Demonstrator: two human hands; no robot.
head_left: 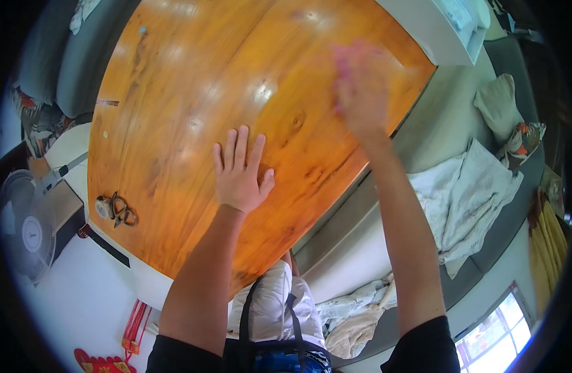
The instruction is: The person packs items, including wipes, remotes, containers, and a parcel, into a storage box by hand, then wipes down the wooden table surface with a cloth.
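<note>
My left hand [239, 177] lies flat on the glossy wooden tabletop [186, 81], fingers spread, holding nothing. Farther off, toward the right edge of the table, my right hand [365, 99] is smeared by motion. Under and beside its fingers shows a pink cloth [342, 71], also blurred and mostly covered by the hand. At the table's left side rest a pair of dark-handled scissors [122, 211] and a small roundish object [103, 207] whose kind I cannot make out.
A white box-like unit [435, 28] stands at the far right corner. Along the right runs a sofa with a crumpled pale cloth [463, 193] and a cushion [498, 107]. A fan [31, 233] stands at left, near a grey seat [93, 56].
</note>
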